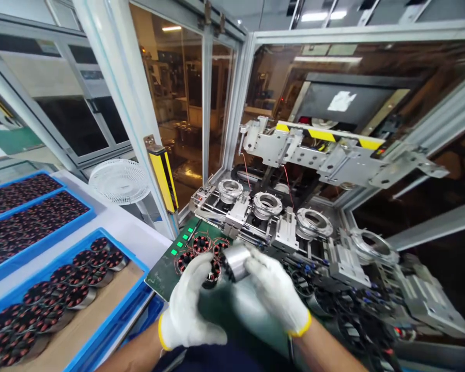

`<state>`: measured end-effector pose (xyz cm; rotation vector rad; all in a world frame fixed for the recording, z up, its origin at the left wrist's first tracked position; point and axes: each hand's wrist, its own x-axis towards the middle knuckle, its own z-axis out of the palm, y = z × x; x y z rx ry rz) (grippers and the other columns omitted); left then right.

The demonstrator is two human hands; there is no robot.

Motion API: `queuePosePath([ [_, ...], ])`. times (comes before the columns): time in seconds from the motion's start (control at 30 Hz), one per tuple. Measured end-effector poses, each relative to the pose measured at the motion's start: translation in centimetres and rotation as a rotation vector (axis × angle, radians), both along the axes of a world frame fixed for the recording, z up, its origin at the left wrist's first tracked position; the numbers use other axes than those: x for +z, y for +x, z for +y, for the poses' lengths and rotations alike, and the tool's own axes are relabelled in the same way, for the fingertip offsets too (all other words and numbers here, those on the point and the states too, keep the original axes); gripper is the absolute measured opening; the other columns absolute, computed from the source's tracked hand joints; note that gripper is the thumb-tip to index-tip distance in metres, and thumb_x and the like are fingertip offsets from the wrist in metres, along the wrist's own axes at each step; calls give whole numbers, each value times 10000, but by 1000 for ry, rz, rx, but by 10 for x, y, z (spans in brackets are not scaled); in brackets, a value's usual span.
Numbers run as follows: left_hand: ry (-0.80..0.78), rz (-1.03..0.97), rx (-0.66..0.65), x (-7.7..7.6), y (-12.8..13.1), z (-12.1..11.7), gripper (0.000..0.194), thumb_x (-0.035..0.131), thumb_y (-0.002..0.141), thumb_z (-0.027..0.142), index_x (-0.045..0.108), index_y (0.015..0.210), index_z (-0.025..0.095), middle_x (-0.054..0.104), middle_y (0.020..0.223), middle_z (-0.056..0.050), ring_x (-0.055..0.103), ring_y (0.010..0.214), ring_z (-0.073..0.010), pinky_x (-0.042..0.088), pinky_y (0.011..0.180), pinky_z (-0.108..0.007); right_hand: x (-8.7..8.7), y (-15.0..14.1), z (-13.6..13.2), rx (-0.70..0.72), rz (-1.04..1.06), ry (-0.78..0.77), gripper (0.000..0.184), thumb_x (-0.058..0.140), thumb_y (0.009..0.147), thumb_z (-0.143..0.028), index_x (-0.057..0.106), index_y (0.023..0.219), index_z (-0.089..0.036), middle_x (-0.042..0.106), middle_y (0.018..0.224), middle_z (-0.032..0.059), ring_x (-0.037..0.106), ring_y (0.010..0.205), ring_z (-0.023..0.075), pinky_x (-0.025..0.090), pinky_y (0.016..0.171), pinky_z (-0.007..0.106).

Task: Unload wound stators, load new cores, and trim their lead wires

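My right hand point(277, 289), in a white glove with a yellow cuff, grips a silver cylindrical motor stator point(236, 262) by its smooth metal side. The stator is tilted above the green work surface. My left hand point(189, 305), gloved the same way, is open, with the thumb spread away from the fingers. Its fingertips are close to a wound stator point(213, 274); whether they touch it I cannot tell. Beyond the hands, several stators with copper windings point(200, 244) and loose wire ends rest on the green mat point(158, 276).
A blue tray point(139, 263) with rows of stators stands on the left, and fuller blue trays point(89, 206) lie behind it. Ahead is a winding machine with ring-shaped metal fixtures point(267, 205). Black stator parts point(346, 330) lie at right. A white fan point(119, 181) stands behind.
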<state>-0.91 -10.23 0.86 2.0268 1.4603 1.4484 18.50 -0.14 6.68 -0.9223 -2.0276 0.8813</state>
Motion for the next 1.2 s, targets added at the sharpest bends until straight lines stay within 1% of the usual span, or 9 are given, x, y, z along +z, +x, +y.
queuePosePath([
  [0.1,-164,168,129,-35,-21,-19,499,743,635,375,602,1100,260,679,1027,-63,653,908,-252,516,805,-358,40,-6,61,-101,-154,76,372,476,891,-358,580,1229,-241,647,1134,37,631,933,219,516,831,352],
  [0.17,-280,264,218,-63,-24,-25,137,661,721,318,646,830,235,685,760,-17,647,691,-189,505,659,-297,60,-18,105,-183,-252,186,348,535,844,-358,621,1159,-234,562,1283,29,603,1006,232,482,898,373],
  [0.27,-348,382,321,-98,-18,-22,100,622,752,325,633,729,228,655,639,-1,623,601,-176,469,586,-277,70,-45,166,-202,-368,338,274,563,821,-338,674,1022,-188,473,1379,34,555,1100,259,439,964,382],
  [0.37,-335,451,384,-117,-11,-14,128,616,761,362,641,788,240,675,687,-12,638,638,-191,460,590,-283,60,-70,207,-144,-466,393,263,558,834,-322,678,1018,-176,439,1407,37,535,1136,266,427,981,382],
  [0.5,-307,486,387,-123,-12,-11,155,604,773,392,638,825,249,679,719,-16,640,650,-194,453,594,-291,38,-84,233,-33,-526,448,265,536,856,-268,669,1033,-122,412,1427,85,499,1190,239,389,1024,337],
  [0.73,-239,530,404,-129,-16,-11,203,568,806,425,631,842,236,682,731,-22,631,646,-180,444,591,-277,15,-85,247,-67,-585,418,287,550,857,-278,656,1087,-143,389,1447,67,485,1211,224,378,1040,301],
  [0.87,-248,535,388,-130,-16,-9,209,550,823,424,630,865,235,670,715,-18,626,641,-181,446,588,-281,16,-89,248,-68,-669,460,294,536,868,-316,658,1081,-155,390,1444,57,497,1196,236,384,1035,300],
  [1.0,-255,530,366,-129,-16,-9,204,556,828,413,628,891,233,673,726,-17,634,650,-181,452,589,-284,23,-96,248,-46,-793,506,326,515,879,-344,661,1059,-114,400,1426,115,491,1198,265,378,1033,306],
  [1.2,-253,550,362,-126,-16,-9,211,562,829,419,629,884,227,678,722,-25,638,650,-182,451,591,-285,31,-102,256,-15,-936,449,408,445,911,-408,648,1091,-105,375,1436,139,506,1181,285,390,1010,323],
])
